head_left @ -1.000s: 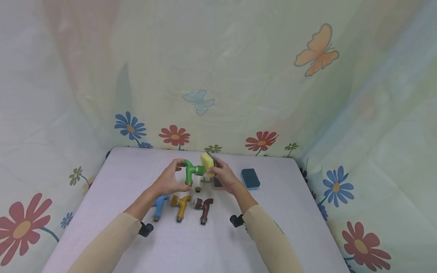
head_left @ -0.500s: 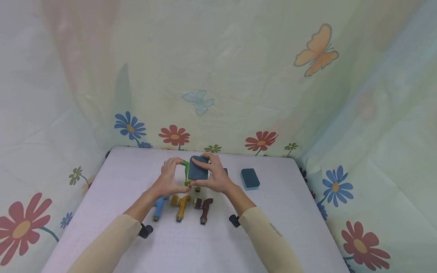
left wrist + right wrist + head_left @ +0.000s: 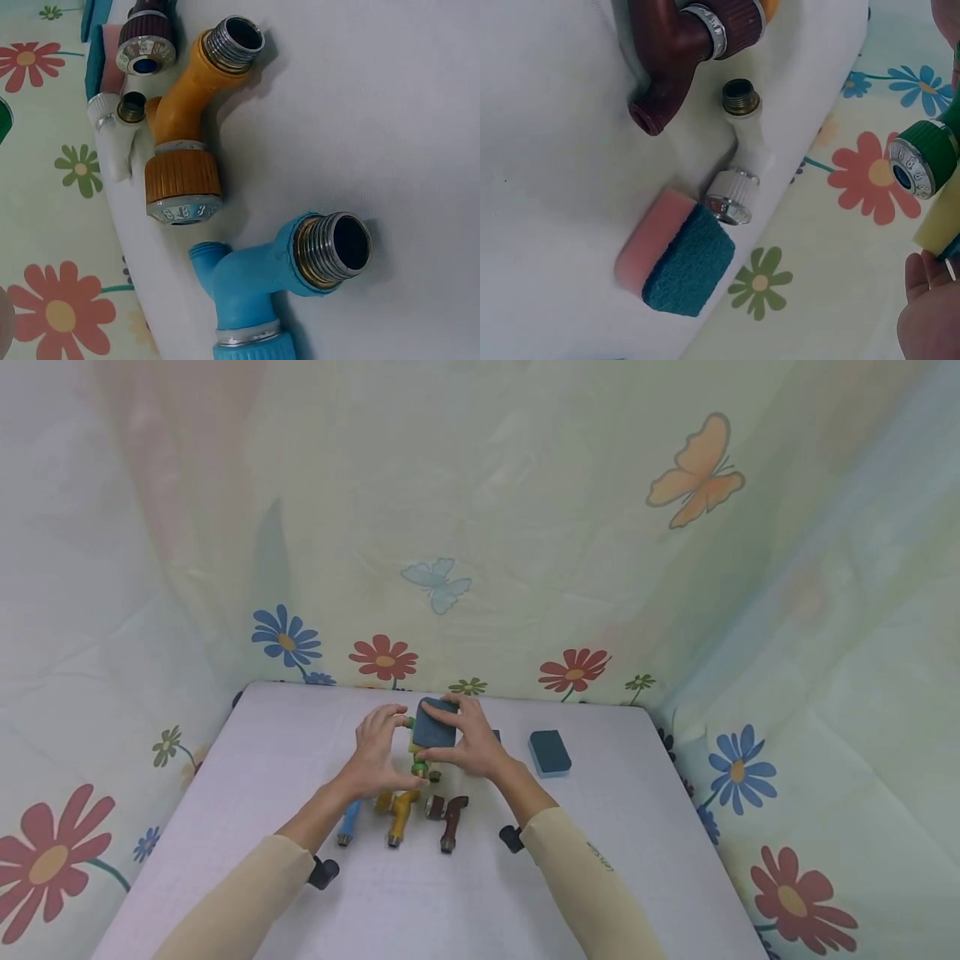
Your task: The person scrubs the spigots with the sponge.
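Above the table, my left hand (image 3: 372, 752) holds a green tap (image 3: 419, 768) between its thumb and fingers. My right hand (image 3: 477, 739) grips a yellow sponge (image 3: 435, 727) with its dark scouring side toward the head camera. The sponge lies over the tap's middle and hides most of it. In the right wrist view the tap's ribbed green knob (image 3: 928, 154) with a chrome cap shows right beside the sponge's yellow foam (image 3: 939, 221). Only a green sliver of the tap enters the left wrist view.
On the white table (image 3: 420, 910) lie a blue tap (image 3: 247, 281), an orange-yellow tap (image 3: 180, 120) and a maroon tap (image 3: 451, 822). Behind them are a white tap (image 3: 746, 154) and a pink sponge (image 3: 656, 240) with a green scourer. A blue sponge (image 3: 550, 753) sits at the right.
My right hand has moved left, bringing the sponge from beside the knob over the tap and turning its dark side toward the head camera. The tap has turned in my left hand.
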The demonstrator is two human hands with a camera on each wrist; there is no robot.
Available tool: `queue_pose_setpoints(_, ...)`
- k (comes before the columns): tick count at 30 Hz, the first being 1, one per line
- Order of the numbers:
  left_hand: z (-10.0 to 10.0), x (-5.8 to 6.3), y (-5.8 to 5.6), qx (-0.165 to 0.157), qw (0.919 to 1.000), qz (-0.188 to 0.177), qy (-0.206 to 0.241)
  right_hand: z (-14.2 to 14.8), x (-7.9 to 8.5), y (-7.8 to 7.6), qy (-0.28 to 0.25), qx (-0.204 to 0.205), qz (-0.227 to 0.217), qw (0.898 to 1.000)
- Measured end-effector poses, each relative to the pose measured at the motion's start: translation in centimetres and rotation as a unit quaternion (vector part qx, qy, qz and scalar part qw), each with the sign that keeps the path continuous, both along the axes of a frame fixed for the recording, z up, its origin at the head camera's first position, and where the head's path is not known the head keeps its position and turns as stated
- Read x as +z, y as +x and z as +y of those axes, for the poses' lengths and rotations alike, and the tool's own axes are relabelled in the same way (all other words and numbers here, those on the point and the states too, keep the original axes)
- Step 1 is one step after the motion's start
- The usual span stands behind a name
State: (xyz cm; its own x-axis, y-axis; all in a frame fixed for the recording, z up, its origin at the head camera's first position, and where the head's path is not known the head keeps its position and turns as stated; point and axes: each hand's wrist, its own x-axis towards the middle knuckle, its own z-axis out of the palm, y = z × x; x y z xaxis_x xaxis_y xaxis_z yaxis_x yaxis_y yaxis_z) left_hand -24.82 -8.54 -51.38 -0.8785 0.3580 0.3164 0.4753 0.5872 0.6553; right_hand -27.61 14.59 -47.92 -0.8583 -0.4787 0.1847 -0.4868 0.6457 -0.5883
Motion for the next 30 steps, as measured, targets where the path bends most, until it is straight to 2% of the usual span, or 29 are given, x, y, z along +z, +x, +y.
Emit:
queue_pose_setpoints(5,-0.1,-0.3,0.0,-0.001,0.9999,0.01,-0.001,0.6,-0.3,-0.4,0.008,-0.012,0.002,1.0)
queue_pose_setpoints(13,-0.3,-0.5,0.1,-0.014,0.9998,0.005,-0.011,2.6,-1.2,-0.3,0.011,-0.074,-0.01,0.997)
queue_pose_setpoints(16,-0.5,-0.4,0.1,-0.013,0.9999,0.004,-0.008,2.7,-1.4,0.1,-0.01,-0.064,-0.011,0.998)
queue_pose_setpoints(19,-0.5,-0.3,0.0,-0.004,1.0,-0.002,0.001,2.3,-1.4,0.7,-0.035,-0.026,0.001,0.999)
queue_pose_setpoints(23,-0.5,-0.2,-0.1,-0.002,0.9998,-0.015,0.016,1.2,-1.2,1.2,-0.035,0.023,0.037,0.998)
queue_pose_setpoints(27,-0.2,-0.1,-0.1,-0.012,0.999,-0.03,0.03,0.3,-1.1,1.0,-0.019,0.018,0.076,0.997)
queue_pose_setpoints(30,0.1,0.1,0.0,-0.014,0.9984,-0.042,0.036,0.1,-1.0,0.5,-0.013,-0.002,0.074,0.997)
